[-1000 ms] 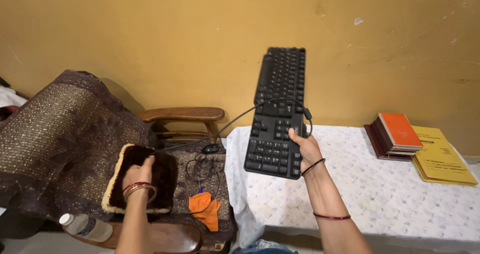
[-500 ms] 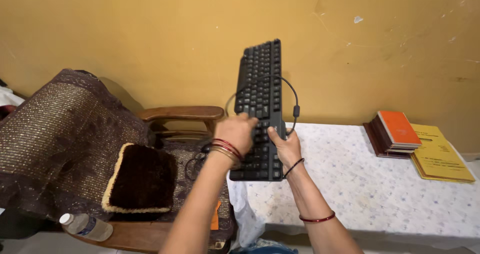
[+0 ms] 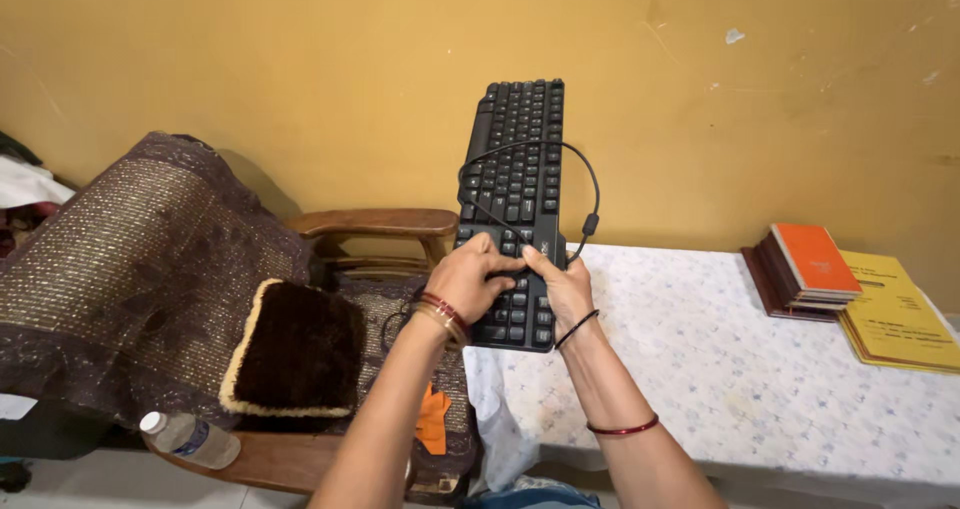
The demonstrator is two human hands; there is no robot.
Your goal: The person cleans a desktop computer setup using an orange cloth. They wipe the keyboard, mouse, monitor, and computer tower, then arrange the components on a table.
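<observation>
A clear plastic bottle (image 3: 188,439) with a white cap is lying on its side on the near wooden edge of the chair (image 3: 370,223) at the left; its contents cannot be made out. Both hands are meeting at the lower half of a black keyboard (image 3: 514,199), which is standing nearly upright on its short end, held in the air above the left edge of the surface (image 3: 760,369), keys facing the camera. The left hand (image 3: 472,277) is reaching in from the left with its fingers (image 3: 500,267) spread and lying across the keys, wrist ringed with red and gold bangles. The right hand (image 3: 560,281) is gripping the keyboard's lower right edge, its fingers clamped on it, thumb on the key face. The keyboard's black cable (image 3: 590,184) is looping across the keys and out to the right. A dark brown cushion (image 3: 297,349) with a cream border is resting on the chair seat, an orange cloth (image 3: 432,421) lying just right of it. At the far right of the surface, a stack of books (image 3: 808,267) with an orange cover on top is sitting beside flat yellow booklets (image 3: 895,314).
</observation>
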